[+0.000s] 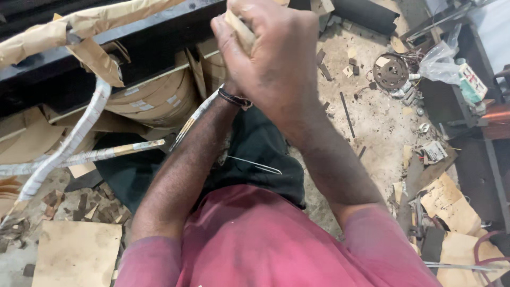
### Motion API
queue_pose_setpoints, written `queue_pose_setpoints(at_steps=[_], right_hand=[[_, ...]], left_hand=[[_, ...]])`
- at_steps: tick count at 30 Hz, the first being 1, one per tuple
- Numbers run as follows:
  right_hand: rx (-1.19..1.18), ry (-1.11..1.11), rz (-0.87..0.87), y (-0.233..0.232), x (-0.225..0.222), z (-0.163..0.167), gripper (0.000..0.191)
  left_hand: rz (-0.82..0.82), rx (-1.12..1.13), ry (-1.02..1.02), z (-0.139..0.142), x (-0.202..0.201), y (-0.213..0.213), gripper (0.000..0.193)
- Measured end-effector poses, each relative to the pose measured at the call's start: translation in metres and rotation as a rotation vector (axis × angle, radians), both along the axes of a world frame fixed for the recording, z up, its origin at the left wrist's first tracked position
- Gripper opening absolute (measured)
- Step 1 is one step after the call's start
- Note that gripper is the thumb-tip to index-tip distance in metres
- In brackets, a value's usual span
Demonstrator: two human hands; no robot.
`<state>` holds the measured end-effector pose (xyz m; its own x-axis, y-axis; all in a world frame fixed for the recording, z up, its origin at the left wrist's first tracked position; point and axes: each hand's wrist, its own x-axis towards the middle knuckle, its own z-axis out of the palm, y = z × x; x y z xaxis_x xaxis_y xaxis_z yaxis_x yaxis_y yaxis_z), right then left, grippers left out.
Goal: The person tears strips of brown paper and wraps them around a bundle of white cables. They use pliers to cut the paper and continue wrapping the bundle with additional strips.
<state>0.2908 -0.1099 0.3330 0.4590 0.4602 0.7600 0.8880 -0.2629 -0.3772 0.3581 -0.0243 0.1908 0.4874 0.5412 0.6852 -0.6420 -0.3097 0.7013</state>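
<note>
My right hand (276, 58) is raised in front of me, its fingers closed tight around a tan, paper-wrapped piece (240, 29) that sticks out at the top of the fist. My left hand is almost wholly hidden behind it. Only the left wrist, with a dark band (236, 99), shows. A thin paper-wrapped strip (194, 119) runs up from the lower left toward that wrist. A bent metal wire (255, 165) lies on my dark trousers.
A black metal beam (133, 37) crosses the top left, with rolls of brown paper tape (154, 98) beneath it. Two long paper-wrapped bars (79, 130) slant at left. A cardboard sheet (77, 252) lies lower left. A round metal part (390, 72), a plastic bag (441, 61) and paper scraps (451, 204) litter the dusty floor at right.
</note>
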Motion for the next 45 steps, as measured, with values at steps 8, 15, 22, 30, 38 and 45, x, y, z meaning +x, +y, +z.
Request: queue_pose_setpoints(at_steps=[8,15,22,30,38,45], right_hand=[[-0.005,0.158,0.172,0.021,-0.05,0.034,0.026],[0.245,-0.056,0.624,-0.035,-0.041,-0.023,0.024],[0.461,0.248,-0.016,-0.046,0.096,-0.102,0.016],[0.5,0.179,-0.127,-0.018,0.098,-0.118,0.016],[0.536,0.248,-0.034,-0.016,0.101,-0.125,0.02],[0.555,0.247,-0.001,-0.015,0.1,-0.121,0.021]], left_hand=[[0.135,0.082,0.119,0.007,0.0,0.002,0.015],[0.01,0.074,0.133,0.018,0.01,0.007,0.01],[-0.032,-0.103,0.167,0.009,0.018,0.008,0.02],[-0.021,-0.376,0.298,0.005,0.018,0.01,0.026],[-0.248,-0.368,0.099,0.001,0.013,0.01,0.019],[-0.367,-0.296,0.053,0.012,0.005,0.018,0.02]])
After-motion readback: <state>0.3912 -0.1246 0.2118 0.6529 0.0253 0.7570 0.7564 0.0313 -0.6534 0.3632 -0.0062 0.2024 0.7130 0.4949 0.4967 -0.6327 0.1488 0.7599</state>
